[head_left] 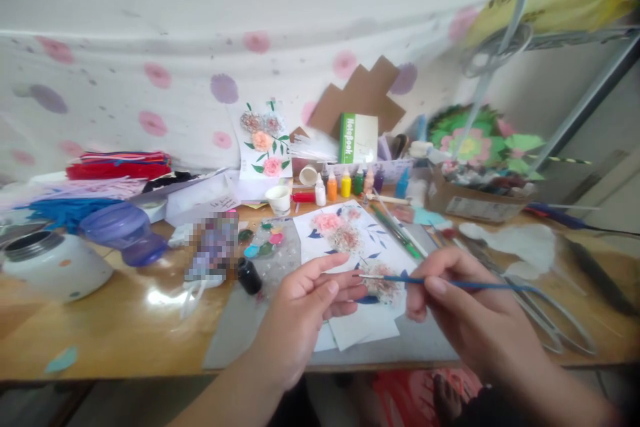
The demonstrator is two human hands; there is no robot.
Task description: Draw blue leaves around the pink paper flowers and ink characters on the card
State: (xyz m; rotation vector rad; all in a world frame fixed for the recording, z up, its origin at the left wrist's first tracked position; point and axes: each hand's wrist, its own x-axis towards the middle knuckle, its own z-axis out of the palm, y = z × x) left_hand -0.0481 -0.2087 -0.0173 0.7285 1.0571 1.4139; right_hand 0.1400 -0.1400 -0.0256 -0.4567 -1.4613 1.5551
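Note:
My right hand (pixel 460 303) grips a thin blue paintbrush (pixel 400 279) between thumb and fingers, its bristles pointing left. At the bristle end, my left hand (pixel 315 297) is held palm toward me with its fingers stretched out; the tip lies against or just in front of them, I cannot tell which. Beneath both hands is a white sheet (pixel 313 240) decorated with pink and speckled flowers and dark blue leaves, partly hidden by the hands. A smaller white paper (pixel 365 330) lies at its near edge. To the left stands a small black bottle (pixel 249 276).
Paint bottles (pixel 346 183) line the back, beside a white cup (pixel 278 200). Scissors (pixel 540 320) and a cardboard box (pixel 487 203) sit at right. A white jar (pixel 57 267) and a purple container (pixel 120 233) stand at left. A grey mat (pixel 225 340) covers the table's middle.

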